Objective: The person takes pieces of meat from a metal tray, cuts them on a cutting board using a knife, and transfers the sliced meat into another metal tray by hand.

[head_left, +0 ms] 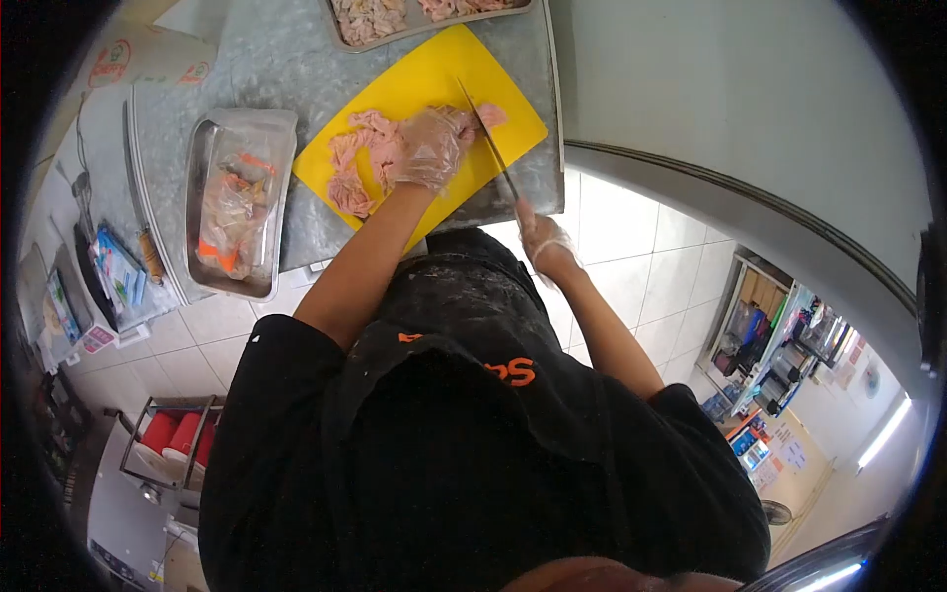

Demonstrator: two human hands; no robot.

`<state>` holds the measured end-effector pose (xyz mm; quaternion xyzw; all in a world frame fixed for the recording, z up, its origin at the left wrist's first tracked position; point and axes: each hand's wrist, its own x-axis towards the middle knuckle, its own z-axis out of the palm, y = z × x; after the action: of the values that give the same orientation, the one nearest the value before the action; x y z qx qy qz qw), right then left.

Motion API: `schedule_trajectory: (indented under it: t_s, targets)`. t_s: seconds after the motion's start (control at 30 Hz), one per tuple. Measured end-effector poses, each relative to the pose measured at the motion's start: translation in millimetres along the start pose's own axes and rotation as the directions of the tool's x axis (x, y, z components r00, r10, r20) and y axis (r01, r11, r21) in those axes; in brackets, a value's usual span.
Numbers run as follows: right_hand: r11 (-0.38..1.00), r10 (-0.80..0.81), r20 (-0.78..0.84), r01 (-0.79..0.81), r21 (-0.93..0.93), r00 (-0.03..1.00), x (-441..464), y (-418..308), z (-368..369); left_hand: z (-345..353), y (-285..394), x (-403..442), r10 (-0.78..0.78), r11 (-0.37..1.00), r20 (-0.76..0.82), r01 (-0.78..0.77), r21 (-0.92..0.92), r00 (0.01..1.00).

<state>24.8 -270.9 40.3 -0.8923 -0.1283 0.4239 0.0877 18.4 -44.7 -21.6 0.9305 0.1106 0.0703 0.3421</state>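
Observation:
Raw pink meat (344, 163) lies in strips on a yellow cutting board (449, 61). My left hand (432, 148), in a clear plastic glove, is closed over part of the meat near the board's middle. In my right hand (545, 241), also gloved, is the handle of a long knife (501, 163), held past the board's near right edge. The blade crosses the meat just right of my left hand, with a small piece (493, 114) of meat on its far side. My left fingertips are partly hidden.
On the grey metal table (326, 84), a steel tray (279, 207) left of the board holds a plastic bag and orange bits. Another tray (426, 30) with cut meat stands beyond the board. A large pale panel (710, 109) rises at the right.

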Motion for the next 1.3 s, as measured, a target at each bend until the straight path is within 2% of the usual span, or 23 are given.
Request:
schedule_trajectory:
  t_s: [0.03, 0.07, 0.13, 0.17, 0.2, 0.27, 0.3, 0.33, 0.43, 0.5, 0.53, 0.6, 0.63, 0.7, 0.77, 0.8, 0.87, 0.93, 1.0, 1.03, 1.17, 1.27, 1.3]
  targets:
    - [0.99, 0.121, 0.009, -0.122, 0.07, 0.993, 0, 3, 3, 2, -3, 2, 0.002, 0.999, 0.0, -0.002, 0.045, 1.0]
    - [0.991, 0.12, 0.011, -0.12, 0.061, 0.993, 9, -1, -1, 2, -4, 4, -0.005, 0.999, -0.005, 0.005, 0.041, 1.0]
    - [0.924, -0.255, 0.047, 0.258, -0.283, 0.966, 32, -17, -14, 1, -3, 2, 0.042, 0.998, -0.019, -0.041, 0.044, 0.999]
    - [1.0, -0.005, 0.046, 0.006, -0.018, 0.999, 38, -31, -25, -4, 1, -1, 0.041, 0.998, -0.014, -0.041, 0.043, 0.999]
    - [1.0, -0.005, 0.041, 0.006, -0.012, 0.999, 39, -16, -12, -10, 4, 0, 0.04, 0.999, -0.014, -0.04, 0.037, 0.999]
    - [0.922, -0.355, -0.116, 0.326, -0.211, 0.928, 35, 27, 23, -15, 6, 5, 0.04, 0.999, -0.024, -0.039, 0.029, 0.999]
    - [0.998, -0.008, -0.02, 0.007, -0.056, 1.0, 15, 18, 15, -15, 6, 5, -0.003, 0.997, 0.017, 0.002, 0.077, 1.0]
    - [0.971, -0.157, 0.031, 0.16, -0.18, 0.987, -1, 29, 16, -14, 5, 4, -0.049, 0.991, 0.06, 0.041, 0.126, 0.997]
    - [0.977, -0.109, 0.039, 0.114, -0.181, 0.993, 34, 28, 15, -2, -4, 3, -0.02, 0.993, 0.03, 0.016, 0.114, 0.999]
    - [0.871, -0.406, -0.027, 0.378, -0.313, 0.913, 52, 3, -5, -5, 0, 3, 0.001, 0.995, -0.002, -0.001, 0.104, 1.0]
    - [0.875, -0.403, -0.032, 0.375, -0.305, 0.915, 47, 4, -2, -8, 1, 3, 0.027, 0.995, -0.033, -0.024, 0.098, 0.999]
    - [0.928, -0.325, -0.03, 0.312, -0.205, 0.945, 38, 9, 7, -8, -1, 5, 0.021, 0.996, -0.02, -0.019, 0.086, 1.0]
    - [0.905, -0.371, -0.041, 0.351, -0.24, 0.928, 28, 35, 22, -6, -3, 4, 0.004, 0.998, -0.004, -0.004, 0.067, 1.0]
    - [0.987, -0.041, 0.093, 0.055, -0.151, 0.995, 10, 34, 16, 0, -6, 3, 0.016, 0.997, 0.001, -0.016, 0.079, 1.0]
    - [0.937, -0.262, 0.015, 0.258, -0.237, 0.965, 24, 46, 25, -2, -8, 5, 0.028, 0.995, 0.009, -0.028, 0.095, 1.0]
    - [0.937, -0.262, 0.009, 0.256, -0.238, 0.965, 26, 23, 10, -5, -4, 4, 0.035, 0.993, -0.006, -0.034, 0.118, 0.999]
    - [0.967, -0.121, 0.087, 0.137, -0.212, 0.989, 38, -50, -37, -5, -1, 5, 0.048, 0.988, -0.025, -0.044, 0.149, 0.999]
    - [0.982, -0.145, 0.008, 0.145, -0.12, 0.989, 57, -27, -12, -3, -7, 3, 0.1, 0.983, -0.034, -0.094, 0.16, 0.994]
    - [0.918, -0.3, -0.065, 0.269, -0.293, 0.952, 38, 0, 2, -16, 1, -1, 0.049, 0.989, 0.001, -0.049, 0.138, 0.999]
    - [0.953, -0.3, -0.164, 0.29, -0.083, 0.94, 29, 26, 26, -21, 5, 0, -0.014, 0.994, 0.038, 0.01, 0.105, 0.999]
    - [0.997, -0.028, 0.021, 0.029, -0.066, 0.999, -22, 67, 38, -14, -8, -7, 0.065, 0.977, -0.019, -0.06, 0.206, 0.998]
    - [0.986, 0.166, 0.093, -0.168, 0.012, 0.982, -43, 37, 8, -43, 0, -18, -0.064, 0.982, 0.099, 0.045, 0.185, 0.993]
    - [0.989, 0.131, 0.05, -0.134, 0.069, 0.99, -40, 33, 9, -40, -6, -25, 0.025, 0.989, 0.013, -0.026, 0.145, 1.0]
